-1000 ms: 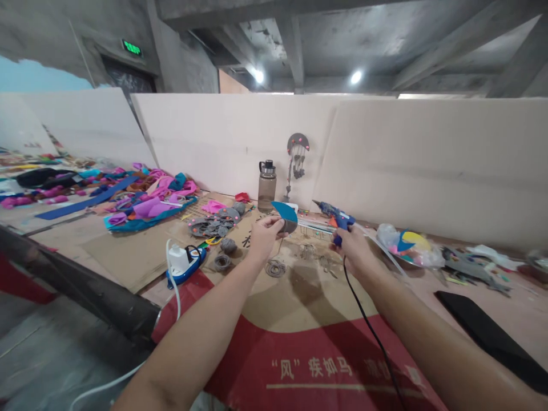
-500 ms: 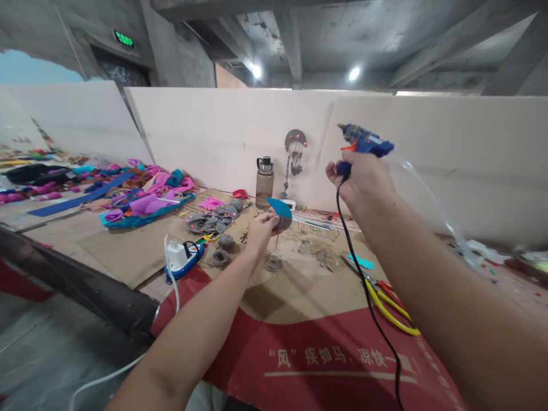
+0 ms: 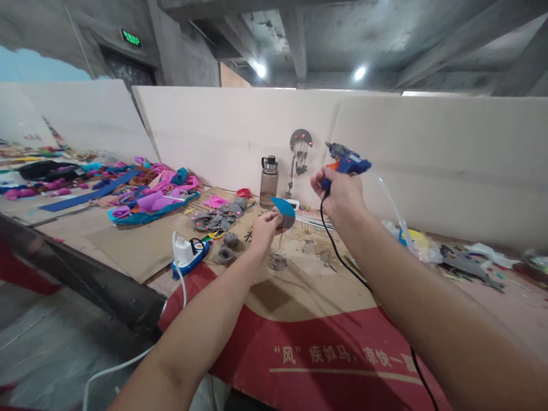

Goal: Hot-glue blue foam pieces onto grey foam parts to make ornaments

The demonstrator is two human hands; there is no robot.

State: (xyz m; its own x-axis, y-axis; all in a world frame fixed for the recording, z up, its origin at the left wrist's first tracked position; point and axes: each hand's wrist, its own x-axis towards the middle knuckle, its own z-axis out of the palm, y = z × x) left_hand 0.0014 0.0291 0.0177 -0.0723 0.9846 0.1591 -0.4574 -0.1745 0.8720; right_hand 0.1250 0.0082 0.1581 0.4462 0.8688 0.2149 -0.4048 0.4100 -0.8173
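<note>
My left hand [image 3: 266, 227] pinches a small curved piece of felt [image 3: 284, 210], blue on its upper part and grey below, with a thin strand hanging beneath it. It is held above the cardboard. My right hand [image 3: 340, 188] is wrapped round the handle of a blue glue gun [image 3: 349, 160] with an orange trigger. The gun is raised to the right of the felt and apart from it, its nozzle pointing left. A clear glue stick [image 3: 391, 200] bends out of its back, and a black cord drops from the handle. Below the felt lies a coil of grey cord [image 3: 278, 262].
A dark bottle [image 3: 269, 181] stands by the white board, where a grey felt hanging [image 3: 301, 149] is fixed. Grey felt pieces [image 3: 218, 217] and a blue power strip [image 3: 190, 260] lie to the left. Colourful felt scraps [image 3: 158, 191] are heaped beyond.
My right hand has brought the glue gun left and down, nearer the felt. My left hand keeps its pinch. The view has shifted slightly, and my right forearm now covers the scissors.
</note>
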